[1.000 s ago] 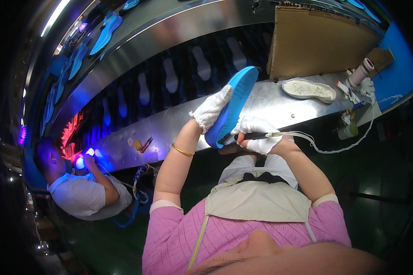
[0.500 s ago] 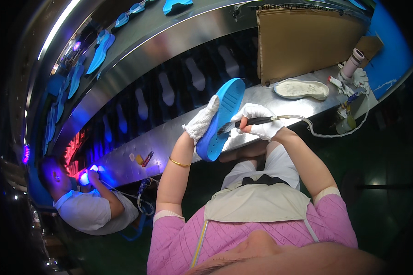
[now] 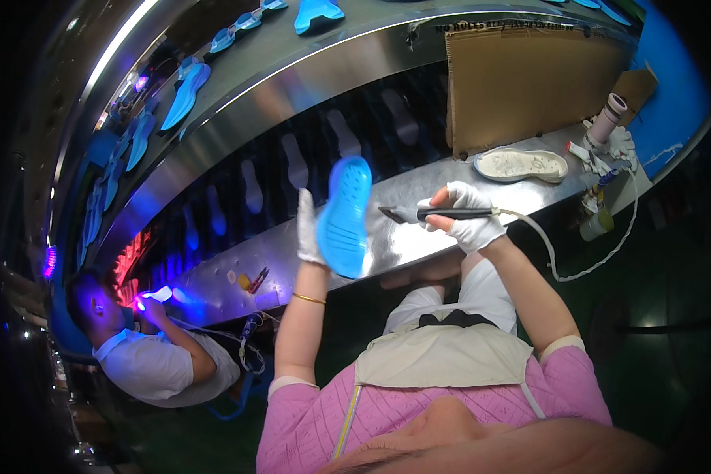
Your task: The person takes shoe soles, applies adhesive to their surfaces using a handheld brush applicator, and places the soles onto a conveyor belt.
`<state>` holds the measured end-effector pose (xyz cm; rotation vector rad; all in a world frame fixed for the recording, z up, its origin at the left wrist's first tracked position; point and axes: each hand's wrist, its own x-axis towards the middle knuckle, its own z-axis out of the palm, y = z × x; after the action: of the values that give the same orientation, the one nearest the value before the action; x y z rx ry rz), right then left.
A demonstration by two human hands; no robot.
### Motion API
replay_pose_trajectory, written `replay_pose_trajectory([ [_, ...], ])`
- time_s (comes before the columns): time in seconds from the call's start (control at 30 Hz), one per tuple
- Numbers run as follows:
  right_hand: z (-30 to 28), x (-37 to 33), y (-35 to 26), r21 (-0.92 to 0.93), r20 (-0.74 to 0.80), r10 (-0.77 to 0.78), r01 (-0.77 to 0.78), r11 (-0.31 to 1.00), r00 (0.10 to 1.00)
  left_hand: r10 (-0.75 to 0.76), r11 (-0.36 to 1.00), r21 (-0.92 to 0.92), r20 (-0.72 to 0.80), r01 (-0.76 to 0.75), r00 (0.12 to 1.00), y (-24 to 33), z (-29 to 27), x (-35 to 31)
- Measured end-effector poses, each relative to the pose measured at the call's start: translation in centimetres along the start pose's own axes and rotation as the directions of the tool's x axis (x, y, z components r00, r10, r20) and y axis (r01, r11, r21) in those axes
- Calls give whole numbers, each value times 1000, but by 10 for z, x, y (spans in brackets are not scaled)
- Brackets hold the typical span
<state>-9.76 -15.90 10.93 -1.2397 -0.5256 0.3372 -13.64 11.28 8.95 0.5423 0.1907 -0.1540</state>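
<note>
A bright blue shoe sole [image 3: 344, 217] stands nearly upright above the bench, its ribbed and dotted face turned toward me. My left hand [image 3: 308, 229], in a white glove, holds it from the left edge; some of its fingers are hidden behind the sole. To the right, my right hand [image 3: 472, 221], in a white glove with bare fingertips, is closed round the black handle of a brush [image 3: 454, 212]. Its dark bristles point left, a short gap away from the sole. From the handle's rear end a pale hose [image 3: 547, 245] loops down and to the right.
A metal bench [image 3: 237, 272] runs across; on it lies a whitish sole [image 3: 521, 165] with a crusted hollow. Beyond are a cardboard sheet [image 3: 529, 91], a pink bottle [image 3: 607, 122] and a conveyor [image 3: 261, 63] carrying blue soles. At left sits a co-worker [image 3: 162, 359] beside purple light.
The brush has come off the sole and now sits to its right. My left hand has swung the sole round end for end and leftward. The conveyor's blue soles have shifted rightward.
</note>
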Motion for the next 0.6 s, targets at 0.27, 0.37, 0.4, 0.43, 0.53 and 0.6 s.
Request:
replay_pose_trajectory([
  [0.27, 13, 2, 8, -384, -106, -310, 248, 889, 945, 41, 999, -14, 248, -39, 968, -95, 21, -22],
  [0.37, 20, 6, 15, -361, -56, -256, 220, 906, 965, -1, 977, -195, 385, 83, 923, -105, 21, -14],
  [0.4, 25, 1, 20, -300, 10, -365, 351, 887, 931, 6, 990, -135, 250, 29, 968, -111, 20, -12],
  [0.43, 28, -5, 14, -318, 70, -336, 340, 885, 939, 24, 997, -70, 109, -16, 994, -113, 26, -12],
  [0.53, 35, -18, 2, -74, 110, -36, 44, 996, 993, 40, 989, -144, 157, -17, 987, -107, 21, -13],
  [0.6, 32, -14, 4, -162, 50, -32, 40, 986, 998, 50, 988, -155, 152, -26, 987, -104, 21, -11],
])
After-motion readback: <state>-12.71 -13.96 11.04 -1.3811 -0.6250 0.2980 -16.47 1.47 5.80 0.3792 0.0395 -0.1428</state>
